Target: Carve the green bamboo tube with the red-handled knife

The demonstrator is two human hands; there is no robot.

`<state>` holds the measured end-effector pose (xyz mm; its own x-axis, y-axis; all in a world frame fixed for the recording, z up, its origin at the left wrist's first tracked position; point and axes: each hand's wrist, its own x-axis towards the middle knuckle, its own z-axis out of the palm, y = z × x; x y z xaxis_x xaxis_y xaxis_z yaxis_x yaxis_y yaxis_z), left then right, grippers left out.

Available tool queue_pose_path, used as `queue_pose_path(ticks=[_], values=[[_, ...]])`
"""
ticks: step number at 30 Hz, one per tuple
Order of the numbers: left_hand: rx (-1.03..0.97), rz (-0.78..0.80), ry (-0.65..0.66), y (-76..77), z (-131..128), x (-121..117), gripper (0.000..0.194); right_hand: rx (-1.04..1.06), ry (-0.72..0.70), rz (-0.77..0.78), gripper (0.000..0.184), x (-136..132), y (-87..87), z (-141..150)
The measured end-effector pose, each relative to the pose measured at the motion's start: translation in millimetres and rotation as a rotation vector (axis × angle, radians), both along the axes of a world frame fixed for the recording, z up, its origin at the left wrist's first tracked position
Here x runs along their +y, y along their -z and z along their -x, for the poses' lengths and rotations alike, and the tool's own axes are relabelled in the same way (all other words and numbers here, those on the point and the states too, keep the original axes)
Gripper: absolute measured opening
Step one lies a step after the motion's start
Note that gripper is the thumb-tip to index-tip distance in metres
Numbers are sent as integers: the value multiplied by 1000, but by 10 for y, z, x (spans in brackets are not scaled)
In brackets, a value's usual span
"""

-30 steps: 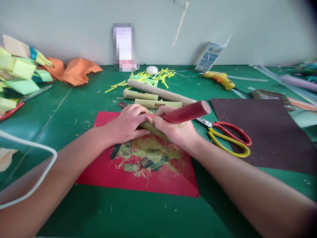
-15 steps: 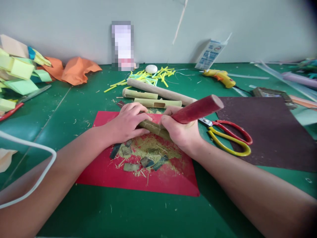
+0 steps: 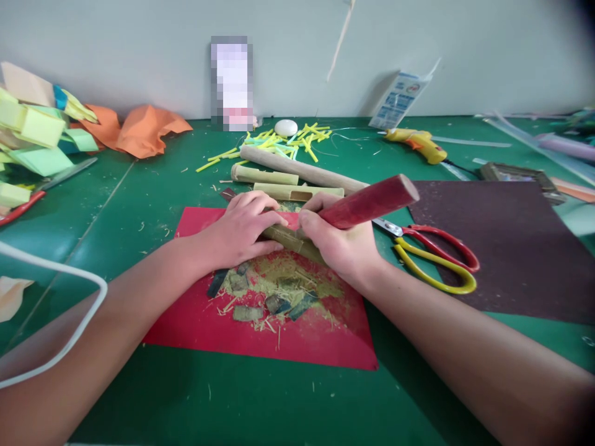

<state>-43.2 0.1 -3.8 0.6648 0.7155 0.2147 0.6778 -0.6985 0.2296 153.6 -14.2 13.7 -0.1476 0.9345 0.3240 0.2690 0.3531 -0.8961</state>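
The left hand [image 3: 248, 226] clasps the bamboo tube [image 3: 297, 243] over the red sheet [image 3: 186, 328]; the right hand [image 3: 337, 241] wraps a red cylindrical handle [image 3: 372, 201] (working end mostly hidden). Strokes should probably run away from the left hand.

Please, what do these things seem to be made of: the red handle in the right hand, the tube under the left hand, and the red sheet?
Handle: probably wood, painted or stained red; its end looks paler, brownish.
Tube: likely bamboo, dull green-brown, with a faint cross line like a node.
Sheet: thin, flat, smooth; card or plastic, I cannot tell which.
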Motion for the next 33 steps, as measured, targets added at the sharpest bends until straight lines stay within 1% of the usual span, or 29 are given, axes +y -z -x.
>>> queue_pose_path(ticks=[7, 15, 18, 22, 25, 29, 33], values=[[-13, 16, 0, 4, 3, 1, 34, 3, -39, -8, 14, 1, 19, 0], [10, 9, 6, -4, 5, 2, 34, -24, 9, -54, 15, -16, 16, 9], [4, 7, 9, -5, 5, 4, 33, -14, 7, -45, 15, -13, 17, 12], [-2, -4, 14, 3, 8, 6, 32, 18, 12, 3, 14, -5, 26, 9], [-2, -9, 16, 9, 10, 8, 32, 49, -11, 25, 13, -11, 23, -1], [10, 0, 13, 5, 9, 12, 32, 3, -25, -12, 14, -19, 14, -7], [0, 17, 10, -3, 6, 12, 32, -15, 5, -35, 14, -11, 25, 1]])
